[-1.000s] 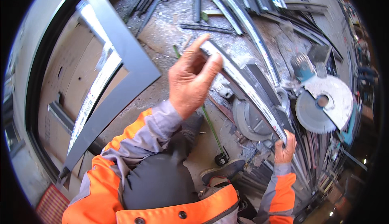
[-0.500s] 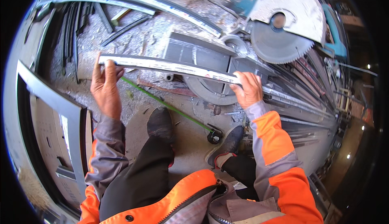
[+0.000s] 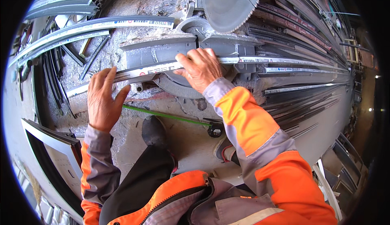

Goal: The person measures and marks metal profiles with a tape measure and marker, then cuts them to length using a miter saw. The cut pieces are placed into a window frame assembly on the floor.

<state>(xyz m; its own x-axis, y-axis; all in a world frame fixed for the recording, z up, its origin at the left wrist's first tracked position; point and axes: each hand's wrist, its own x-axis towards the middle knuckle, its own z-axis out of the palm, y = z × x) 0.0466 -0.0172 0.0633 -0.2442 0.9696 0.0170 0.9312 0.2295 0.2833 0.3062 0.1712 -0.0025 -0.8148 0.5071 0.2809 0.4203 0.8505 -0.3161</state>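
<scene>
From where I sit, I see the right hand (image 3: 201,68) gripping a long strip (image 3: 152,68) that runs across the saw base (image 3: 172,54), the toothed blade (image 3: 231,6) beyond it. The left hand (image 3: 102,103) reaches over the strip, thumb spread. I also spot a tape measure (image 3: 215,130), its green tape (image 3: 162,114) pulled out.

Tape measure (image 3: 215,130) below right hand (image 3: 201,68), green tape (image 3: 166,115) out toward left hand (image 3: 105,103). Grey frame (image 3: 57,141) below-left of left hand. Dark strips (image 3: 53,78) left of left hand, grey profiles (image 3: 61,6) above-left. Dark bars (image 3: 298,108) right of right hand.
</scene>
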